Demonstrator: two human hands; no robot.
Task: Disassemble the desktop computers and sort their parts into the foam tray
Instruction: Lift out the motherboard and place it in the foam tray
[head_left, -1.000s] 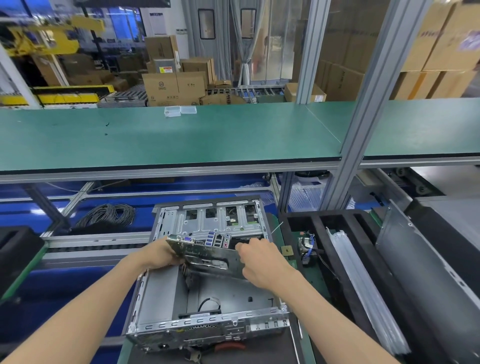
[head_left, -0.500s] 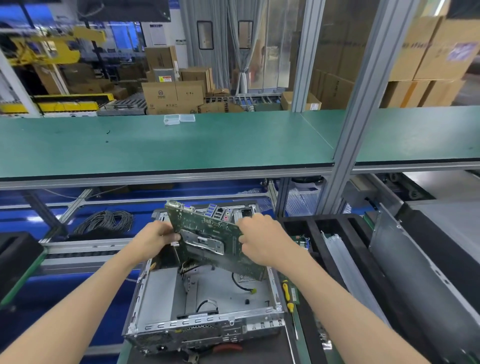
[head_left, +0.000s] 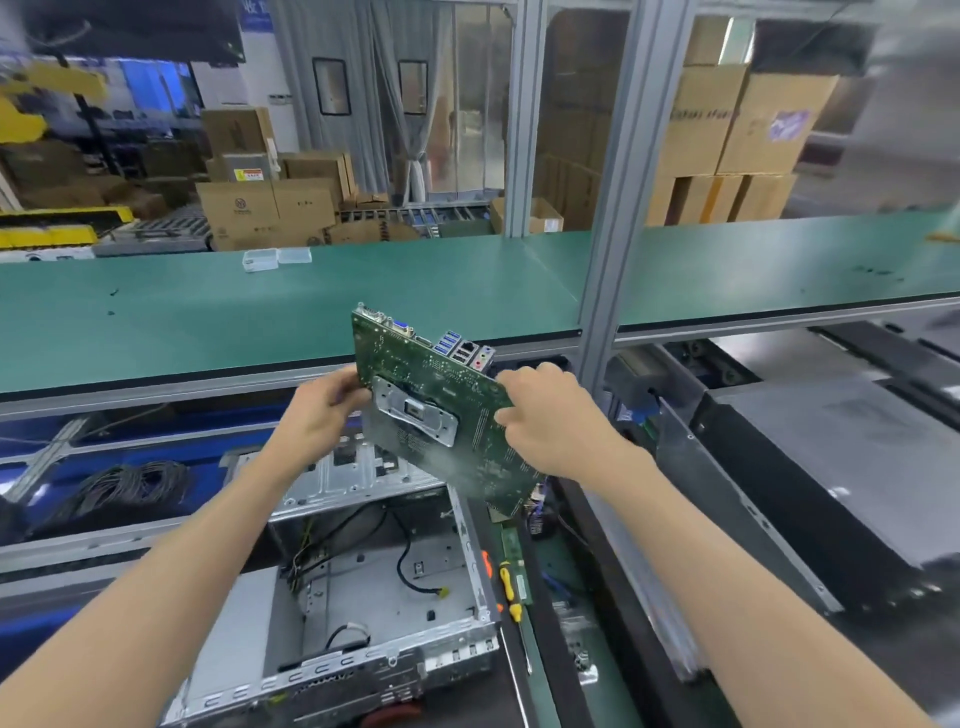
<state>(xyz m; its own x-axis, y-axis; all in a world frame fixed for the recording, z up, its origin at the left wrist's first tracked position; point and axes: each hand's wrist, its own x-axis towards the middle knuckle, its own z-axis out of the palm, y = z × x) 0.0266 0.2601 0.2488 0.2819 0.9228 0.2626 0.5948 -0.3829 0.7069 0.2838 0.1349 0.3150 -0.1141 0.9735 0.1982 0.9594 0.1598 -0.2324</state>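
The green printed circuit motherboard, underside with its silver metal backplate facing the camera, hangs tilted in the air between both hands, above the open grey steel computer case. The left hand has fingers curled round its left edge; the right hand pinches the right edge, thumb on the face. Below the fingers, loose black cables lie in the case; right of them sits the black foam tray. Held only by the edges, the board could slip or knock its port row against the aluminium frame post while swinging toward the tray.

Factory assembly line, conveyor, stacked cartons
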